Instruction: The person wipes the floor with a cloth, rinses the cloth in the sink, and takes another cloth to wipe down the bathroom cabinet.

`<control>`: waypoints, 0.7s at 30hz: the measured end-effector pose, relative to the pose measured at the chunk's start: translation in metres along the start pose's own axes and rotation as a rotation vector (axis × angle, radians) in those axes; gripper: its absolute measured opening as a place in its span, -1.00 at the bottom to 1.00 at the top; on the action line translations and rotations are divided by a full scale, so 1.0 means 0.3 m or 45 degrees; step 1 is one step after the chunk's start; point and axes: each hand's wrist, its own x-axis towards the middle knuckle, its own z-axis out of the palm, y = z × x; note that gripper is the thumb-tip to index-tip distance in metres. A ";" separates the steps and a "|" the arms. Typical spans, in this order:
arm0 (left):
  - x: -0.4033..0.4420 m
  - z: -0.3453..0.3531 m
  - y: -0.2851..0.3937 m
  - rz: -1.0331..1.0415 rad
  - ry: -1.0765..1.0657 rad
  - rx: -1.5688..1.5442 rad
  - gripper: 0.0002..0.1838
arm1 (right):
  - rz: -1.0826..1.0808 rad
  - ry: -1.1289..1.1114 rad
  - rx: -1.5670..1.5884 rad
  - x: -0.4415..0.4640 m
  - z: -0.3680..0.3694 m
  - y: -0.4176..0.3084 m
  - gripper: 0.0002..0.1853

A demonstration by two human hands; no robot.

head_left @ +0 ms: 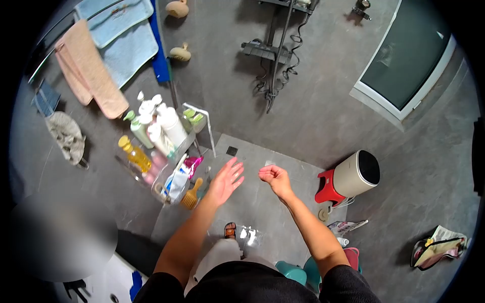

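Note:
Both my hands are held out in front of me above the grey tiled floor, apart from each other. My left hand is open, palm turned inward and fingers spread, with nothing in it. The fingers of my right hand curl in against the thumb; whether anything small is between them is hidden. To the left of my left hand, a wooden comb lies at the edge of a clear shelf rack. White pump bottles and a yellow bottle crowd the rack.
A beige and red appliance stands on the right by the wall. Teal buckets are near my right side. Towels hang at upper left, a shower fixture is on the wall, and a white basin is at lower left.

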 end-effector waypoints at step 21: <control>0.764 -0.022 0.172 -0.152 0.329 0.524 -0.75 | -0.018 -0.032 -0.621 0.699 -0.153 -0.202 -0.71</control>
